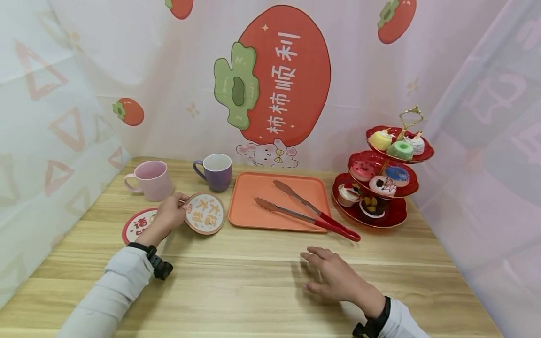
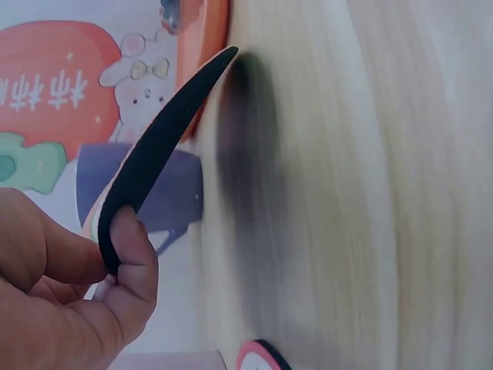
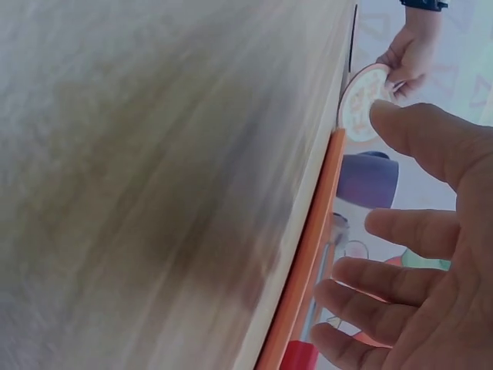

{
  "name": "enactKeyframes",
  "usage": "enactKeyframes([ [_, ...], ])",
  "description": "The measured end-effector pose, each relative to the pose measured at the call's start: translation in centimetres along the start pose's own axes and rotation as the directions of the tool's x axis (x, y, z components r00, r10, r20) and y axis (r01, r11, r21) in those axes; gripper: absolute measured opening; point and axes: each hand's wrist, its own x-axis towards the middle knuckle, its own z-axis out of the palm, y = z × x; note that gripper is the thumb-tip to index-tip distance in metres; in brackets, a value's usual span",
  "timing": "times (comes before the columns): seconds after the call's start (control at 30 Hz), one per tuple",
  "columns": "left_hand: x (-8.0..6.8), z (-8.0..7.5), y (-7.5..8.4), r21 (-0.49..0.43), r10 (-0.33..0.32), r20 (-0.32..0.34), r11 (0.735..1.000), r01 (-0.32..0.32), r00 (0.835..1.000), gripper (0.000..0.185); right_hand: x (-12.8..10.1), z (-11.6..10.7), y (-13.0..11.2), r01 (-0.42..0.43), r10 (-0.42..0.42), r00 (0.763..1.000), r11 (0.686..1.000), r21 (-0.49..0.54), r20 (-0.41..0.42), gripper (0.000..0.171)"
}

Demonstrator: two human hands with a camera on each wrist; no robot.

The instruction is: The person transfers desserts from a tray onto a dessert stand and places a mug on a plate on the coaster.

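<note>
My left hand (image 1: 172,213) pinches the edge of a round coaster (image 1: 205,213) with a brown rim and orange lettering. In the left wrist view the coaster (image 2: 166,139) is held tilted above the table, its dark underside showing. A red-rimmed coaster (image 1: 136,226) lies on the table, partly hidden behind the left hand and forearm. Beyond the left hand stand a pink mug (image 1: 154,180) and a purple mug (image 1: 217,172). My right hand (image 1: 334,274) hovers over the table with fingers spread, holding nothing. It is nearest the red handles of the tongs (image 1: 334,225).
The tongs lie across an orange tray (image 1: 245,202), their handles past its front right corner. At the right stands a three-tier red stand (image 1: 399,216) with several small cakes and doughnuts. A printed curtain (image 1: 169,70) hangs behind the wooden table (image 1: 236,291).
</note>
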Motion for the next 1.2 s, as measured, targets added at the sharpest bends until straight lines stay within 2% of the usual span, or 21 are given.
enactKeyframes([
  [0.1,-0.4,0.1,0.4,-0.001,0.028,-0.003,1.000,-0.028,1.000,0.028,0.1,0.1,0.1,-0.002,0.002,1.000,1.000,0.014,-0.021,0.060],
  [0.4,-1.1,0.3,1.6,-0.002,0.057,-0.030,0.998,-0.058,0.998,0.026,0.3,0.1,0.1,-0.004,0.006,0.999,0.999,0.046,-0.034,0.058],
  [0.57,-1.7,0.8,2.7,-0.028,0.100,-0.006,0.995,-0.100,0.995,0.023,0.2,0.2,0.1,-0.013,0.016,0.999,0.997,0.071,-0.034,0.056],
  [0.7,-2.2,1.7,3.5,-0.081,0.121,0.039,0.990,-0.118,0.992,0.022,0.2,0.4,0.2,-0.026,0.028,0.999,0.996,0.087,-0.025,0.055],
  [0.83,-2.6,2.6,4.3,-0.174,0.124,0.094,0.979,-0.107,0.988,0.022,0.3,0.6,0.3,-0.028,0.031,0.999,0.994,0.101,-0.028,0.054],
  [0.97,-3.2,3.6,5.1,-0.279,0.127,0.144,0.957,-0.082,0.981,0.022,0.4,0.8,0.3,-0.015,0.024,0.998,0.986,0.165,-0.051,0.052],
  [1.13,-4.0,5.0,6.0,-0.367,0.138,0.188,0.928,-0.061,0.973,0.021,0.6,1.2,0.2,0.004,0.014,0.997,0.969,0.246,-0.070,0.048],
  [1.2,-4.3,5.6,6.5,-0.398,0.143,0.206,0.916,-0.050,0.968,0.021,0.7,1.3,0.2,0.007,0.015,0.997,0.951,0.308,-0.069,0.048],
])
